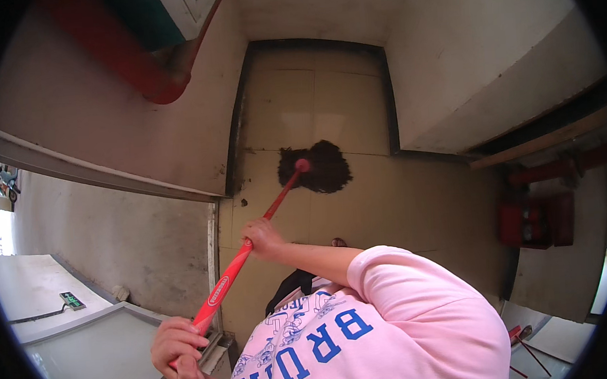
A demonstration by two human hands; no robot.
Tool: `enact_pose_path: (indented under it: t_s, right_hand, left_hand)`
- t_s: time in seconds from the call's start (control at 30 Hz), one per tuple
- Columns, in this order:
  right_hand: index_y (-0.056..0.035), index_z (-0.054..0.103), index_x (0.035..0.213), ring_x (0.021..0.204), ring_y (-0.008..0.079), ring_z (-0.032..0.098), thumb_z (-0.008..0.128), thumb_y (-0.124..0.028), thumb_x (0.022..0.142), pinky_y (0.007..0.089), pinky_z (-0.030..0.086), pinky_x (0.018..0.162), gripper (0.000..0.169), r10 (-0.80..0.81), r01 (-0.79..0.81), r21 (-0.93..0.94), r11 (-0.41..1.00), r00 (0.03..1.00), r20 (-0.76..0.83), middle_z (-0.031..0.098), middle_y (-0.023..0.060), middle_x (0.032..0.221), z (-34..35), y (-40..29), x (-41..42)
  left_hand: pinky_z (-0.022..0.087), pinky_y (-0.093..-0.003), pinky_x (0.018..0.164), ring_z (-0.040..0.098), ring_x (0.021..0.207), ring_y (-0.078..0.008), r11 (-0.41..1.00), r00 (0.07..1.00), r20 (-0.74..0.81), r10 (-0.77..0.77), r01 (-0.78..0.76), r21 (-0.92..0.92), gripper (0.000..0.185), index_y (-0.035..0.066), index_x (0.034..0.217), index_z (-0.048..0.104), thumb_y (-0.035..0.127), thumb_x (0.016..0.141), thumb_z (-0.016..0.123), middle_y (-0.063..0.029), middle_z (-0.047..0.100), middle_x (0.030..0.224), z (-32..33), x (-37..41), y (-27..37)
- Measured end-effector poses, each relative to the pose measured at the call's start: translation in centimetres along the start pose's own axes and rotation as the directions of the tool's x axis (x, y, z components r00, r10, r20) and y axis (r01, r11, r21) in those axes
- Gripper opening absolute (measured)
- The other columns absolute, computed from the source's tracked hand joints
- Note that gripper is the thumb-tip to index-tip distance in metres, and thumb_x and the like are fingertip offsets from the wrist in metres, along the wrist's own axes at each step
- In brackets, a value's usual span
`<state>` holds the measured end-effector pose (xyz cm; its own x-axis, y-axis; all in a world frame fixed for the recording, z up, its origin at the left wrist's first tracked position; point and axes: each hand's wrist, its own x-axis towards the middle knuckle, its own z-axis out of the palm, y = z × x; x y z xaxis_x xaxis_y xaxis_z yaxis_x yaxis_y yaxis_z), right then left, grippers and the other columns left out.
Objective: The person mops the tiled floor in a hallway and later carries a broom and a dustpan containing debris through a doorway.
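Note:
A red-handled mop (pixel 278 204) slants across the middle of the view. Its dark, shaggy head (pixel 328 167) lies spread on the tiled floor (pixel 356 207), with a pinkish-red round connector at the end of the handle. My left hand (pixel 180 350) is closed around the upper end of the handle, at the lower left near my body. Farther down the shaft, my right hand (pixel 264 239) grips it too, with the forearm reaching across from the right. An oval printed label shows on the thick part of the handle between both hands.
Pale walls with dark skirting (pixel 392 100) enclose a floor recess ahead. A door frame (pixel 214 262) stands left, beside a grey floor. Red pipes (pixel 164 86) run along the left wall. At right sits an open red box (pixel 535 222) with extinguisher-like items. A dark speck (pixel 244 202) lies on the tiles.

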<state>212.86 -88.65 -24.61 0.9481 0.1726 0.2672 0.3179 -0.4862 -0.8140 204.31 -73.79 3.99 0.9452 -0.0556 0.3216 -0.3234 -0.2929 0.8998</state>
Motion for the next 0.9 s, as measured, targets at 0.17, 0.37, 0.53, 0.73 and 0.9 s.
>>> enact_pose_path:
  t_s: [0.17,0.37,0.53,0.73,0.9]
  right_hand:
    - [-0.0093,0.047,0.065,0.079,0.0275,0.053,0.062,-0.012,0.069,0.0395,0.038,0.075,0.015,-0.071,0.057,0.089,0.994,0.985,0.158,0.051,0.007,0.071,3.1,-1.0,4.4]
    - [-0.0102,0.049,0.067,0.08,0.0262,0.055,0.061,-0.015,0.069,0.0392,0.038,0.075,0.013,-0.176,0.151,0.104,0.983,0.934,0.31,0.053,0.006,0.073,3.6,1.3,9.1]
    - [-0.0105,0.052,0.069,0.083,0.026,0.056,0.063,-0.019,0.069,0.0393,0.039,0.077,0.013,-0.126,0.103,0.078,0.992,0.895,0.429,0.057,0.0065,0.074,-1.2,1.8,11.0]
    - [-0.0107,0.055,0.072,0.084,0.0257,0.057,0.064,-0.022,0.069,0.0417,0.039,0.079,0.014,-0.014,0.011,0.01,1.0,0.886,0.463,0.058,0.0068,0.075,-9.9,7.7,12.6]
    - [-0.0109,0.057,0.075,0.087,0.0261,0.056,0.062,-0.018,0.068,0.043,0.037,0.083,0.012,0.048,-0.011,-0.097,0.995,0.919,0.392,0.059,0.0068,0.079,-17.3,15.2,13.3]
  left_hand:
    - [0.043,-0.0377,0.064,0.055,0.065,-0.028,0.984,0.994,0.083,0.07,-0.082,0.156,0.025,0.001,0.063,0.052,0.021,0.079,0.054,-0.0177,0.059,0.065,0.2,0.7,0.7]
    - [0.041,-0.0366,0.066,0.05,0.066,-0.0251,0.969,0.997,-0.051,0.055,-0.041,0.243,0.017,0.007,0.052,0.043,0.013,0.068,0.047,-0.0102,0.057,0.06,0.7,2.9,-2.8]
    - [0.04,-0.0366,0.063,0.048,0.064,-0.0251,0.965,0.99,-0.11,0.092,-0.061,0.254,0.024,0.006,0.056,0.046,0.022,0.074,0.045,-0.0114,0.057,0.06,1.2,6.7,-2.7]
    - [0.039,-0.0362,0.064,0.048,0.064,-0.0248,0.995,0.995,-0.1,0.027,-0.016,0.102,0.026,0.005,0.06,0.048,0.023,0.078,0.043,-0.0124,0.057,0.062,7.3,12.9,-3.3]
    - [0.04,-0.0397,0.075,0.052,0.073,-0.0269,0.992,0.99,-0.062,-0.125,0.124,-0.017,0.025,0.003,0.064,0.052,0.02,0.079,0.043,-0.0145,0.06,0.069,14.5,16.7,-5.9]
